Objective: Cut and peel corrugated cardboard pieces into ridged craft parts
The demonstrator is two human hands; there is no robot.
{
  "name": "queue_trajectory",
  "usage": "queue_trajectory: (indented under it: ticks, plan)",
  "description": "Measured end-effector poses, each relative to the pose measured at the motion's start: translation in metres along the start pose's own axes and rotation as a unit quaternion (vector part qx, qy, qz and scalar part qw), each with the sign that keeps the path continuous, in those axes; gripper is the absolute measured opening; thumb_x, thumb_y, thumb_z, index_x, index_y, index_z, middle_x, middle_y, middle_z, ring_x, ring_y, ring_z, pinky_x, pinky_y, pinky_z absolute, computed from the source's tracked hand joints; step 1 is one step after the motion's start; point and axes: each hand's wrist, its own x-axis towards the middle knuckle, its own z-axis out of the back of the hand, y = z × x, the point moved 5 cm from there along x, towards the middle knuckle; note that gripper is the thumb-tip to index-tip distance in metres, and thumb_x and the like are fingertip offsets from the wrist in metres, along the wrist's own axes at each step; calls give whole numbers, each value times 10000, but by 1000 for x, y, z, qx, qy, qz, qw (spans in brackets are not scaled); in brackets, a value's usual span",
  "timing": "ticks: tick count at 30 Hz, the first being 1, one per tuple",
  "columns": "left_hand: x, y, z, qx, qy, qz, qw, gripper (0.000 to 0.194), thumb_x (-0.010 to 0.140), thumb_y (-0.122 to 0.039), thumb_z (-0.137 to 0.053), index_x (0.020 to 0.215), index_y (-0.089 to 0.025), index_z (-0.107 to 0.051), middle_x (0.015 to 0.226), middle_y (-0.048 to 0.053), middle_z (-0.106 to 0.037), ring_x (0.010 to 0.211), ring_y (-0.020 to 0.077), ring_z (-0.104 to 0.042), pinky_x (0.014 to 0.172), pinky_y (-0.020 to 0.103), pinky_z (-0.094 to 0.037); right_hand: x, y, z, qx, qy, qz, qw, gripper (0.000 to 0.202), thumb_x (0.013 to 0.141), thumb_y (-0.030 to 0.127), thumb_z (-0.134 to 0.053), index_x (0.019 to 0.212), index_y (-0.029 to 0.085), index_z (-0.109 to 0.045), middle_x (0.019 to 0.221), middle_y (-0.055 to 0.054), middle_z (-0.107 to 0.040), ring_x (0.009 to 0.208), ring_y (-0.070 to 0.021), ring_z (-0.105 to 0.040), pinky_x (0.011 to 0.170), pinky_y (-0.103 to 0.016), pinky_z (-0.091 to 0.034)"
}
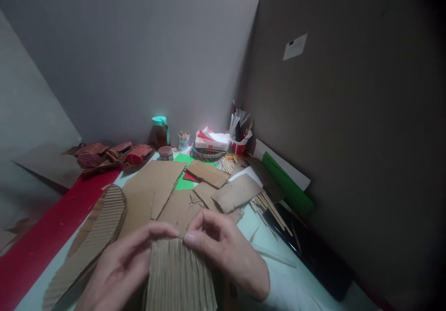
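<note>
Two bare hands meet low in the middle of the view, both pinching the top edge of one ribbed cardboard piece (179, 276). The left hand (120, 267) grips its upper left corner between thumb and fingers; the right hand (223, 248) closes narrowly on the upper right corner, thumb pressed flat on the ribs. The piece hangs between the hands, and its lower end is cut off by the bottom of the frame, as is the left wrist.

One long corrugated strip (94, 236) with a rounded end lies just left of the hands. Beyond the fingertips at least five flat cardboard sheets (156, 183) overlap on the table (258, 236), over one green sheet (183, 183). One bundle of thin wooden sticks (270, 208) lies to the right, near a black flat object (310, 250) too dark to identify. One red strip (45, 236) runs along the table's left edge.

At the back stand one jar with a teal lid (159, 132), one small round tub (166, 152), one tissue box (212, 140) and one red cup of pens (239, 146). A heap of reddish-brown pieces (111, 155) at the far left is hard to make out.
</note>
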Motion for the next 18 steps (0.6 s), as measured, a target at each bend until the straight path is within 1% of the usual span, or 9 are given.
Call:
queue_trajectory:
  ticks: [2,3,4,5,8,11,14,16,18]
  plan:
    - [5,7,0,-66,72,71,993,249,797,-500,-636,971,-343,-720,874,-28,-752,764,172,-665,669,222,-514,0,-1,1,-18,-11,6,1000,192,805,339,-678,773,172,-589,691,30,-515,659,-135,-446,622,-282,-340]
    - [7,9,-1,-80,105,98,986,283,780,-520,-646,984,-335,-712,869,-17,-745,757,193,-655,656,257,-510,-1,-1,1,-32,-16,12,999,189,812,342,-672,771,174,-595,690,28,-519,659,-137,-452,631,-287,-350]
    - [8,10,-2,-65,124,109,984,301,767,-538,-664,976,-326,-709,844,-13,-729,745,200,-637,643,271,-494,-1,-1,0,-45,-21,19,999,192,822,350,-665,772,177,-600,688,27,-524,655,-139,-457,635,-290,-357]
    - [10,10,-2,-28,128,106,986,280,760,-532,-693,938,-316,-710,829,-19,-711,750,194,-619,647,263,-473,-2,-1,0,-56,-25,25,998,199,830,361,-659,773,179,-602,686,25,-528,652,-141,-462,633,-291,-362]
    - [9,4,-4,71,100,71,990,333,827,-591,-610,816,-269,-692,767,-17,-642,746,177,-549,637,245,-407,-4,-3,-1,-77,-31,29,996,219,841,386,-657,772,184,-608,682,18,-537,659,-150,-478,619,-289,-370]
    - [6,0,-9,100,93,71,988,356,845,-586,-586,769,-248,-672,746,-21,-613,761,180,-534,679,260,-393,-4,-4,-1,-84,-27,22,996,204,837,369,-668,768,184,-617,673,17,-541,656,-152,-483,618,-288,-375]
    - [3,-4,-11,146,79,51,985,371,835,-605,-579,764,-253,-668,728,-27,-611,751,183,-546,677,262,-396,-2,-5,-2,-73,-22,15,997,175,822,333,-680,759,183,-616,648,29,-528,636,-143,-472,612,-281,-373]
    - [1,-7,-12,169,54,32,984,357,832,-606,-581,756,-269,-670,723,-35,-629,753,181,-570,670,248,-405,-1,-5,-2,-68,-28,16,997,157,809,312,-686,754,183,-616,638,35,-521,625,-138,-464,605,-277,-369]
    - [-2,-10,-13,185,15,7,983,342,818,-608,-596,749,-283,-680,717,-36,-651,755,183,-588,657,235,-417,-1,-6,-3,-71,-40,25,996,147,804,300,-684,747,182,-616,637,36,-520,620,-137,-460,600,-277,-366]
